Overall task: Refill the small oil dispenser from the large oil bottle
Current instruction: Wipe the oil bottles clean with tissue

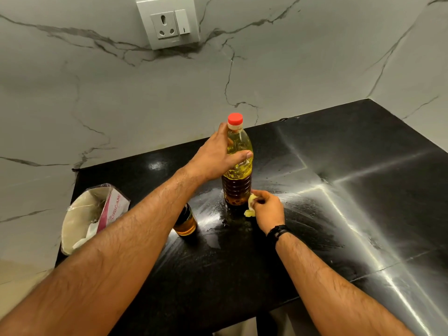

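While the left hand [218, 157] grips the capped large oil bottle [237, 163] mid-tabletop [363, 214], the right hand [268, 209] pinches a yellowed tissue [251, 206] at its base. The small dispenser [186, 221] stands near-left, under the forearm; the oily tabletop could let the bottle slide or tip.

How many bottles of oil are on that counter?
2: the large oil bottle stands mid-counter, gripped by the left hand; the small oil dispenser stands nearer, partly hidden behind the left forearm.

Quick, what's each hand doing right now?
Left hand: grips the large oil bottle around its upper body.
Right hand: pinches a small yellowish wad beside the bottle's base.
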